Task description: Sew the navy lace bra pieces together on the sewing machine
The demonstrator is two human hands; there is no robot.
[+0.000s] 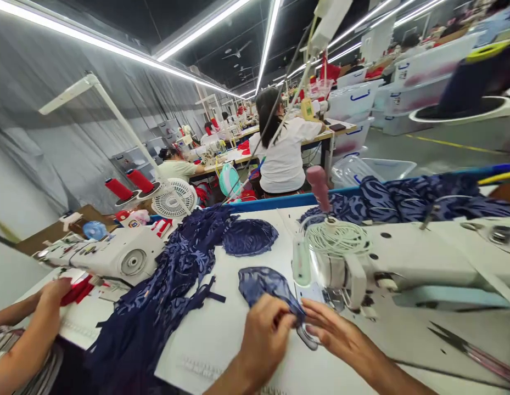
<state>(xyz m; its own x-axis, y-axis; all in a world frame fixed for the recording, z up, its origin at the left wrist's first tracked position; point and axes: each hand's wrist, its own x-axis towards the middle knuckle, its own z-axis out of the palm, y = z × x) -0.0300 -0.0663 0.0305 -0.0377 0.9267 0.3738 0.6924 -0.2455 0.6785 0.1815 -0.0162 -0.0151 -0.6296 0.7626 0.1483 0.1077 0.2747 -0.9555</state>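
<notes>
A navy patterned cup piece (265, 282), like a bra cup of sheer fabric, lies on the white sewing table in front of me. My left hand (267, 329) is closed in a pinch on its near right edge. Beside it, my right hand (341, 334) has its fingers stretched out against the same edge; its thumb is mostly hidden. A narrow pale-edged strip (308, 339) curves down between the two hands. Farther back on the table rests a second navy cup piece (250, 237). The sewing machine's head (356, 274) stands just beyond my right hand.
A long heap of navy patterned fabric (172, 274) runs down the table's left side. Scissors (472, 351) lie at the right. More patterned fabric (386, 200) is piled behind the machine. At left, another person's arm (44, 318) works red fabric (77, 291) at a second machine (127, 255).
</notes>
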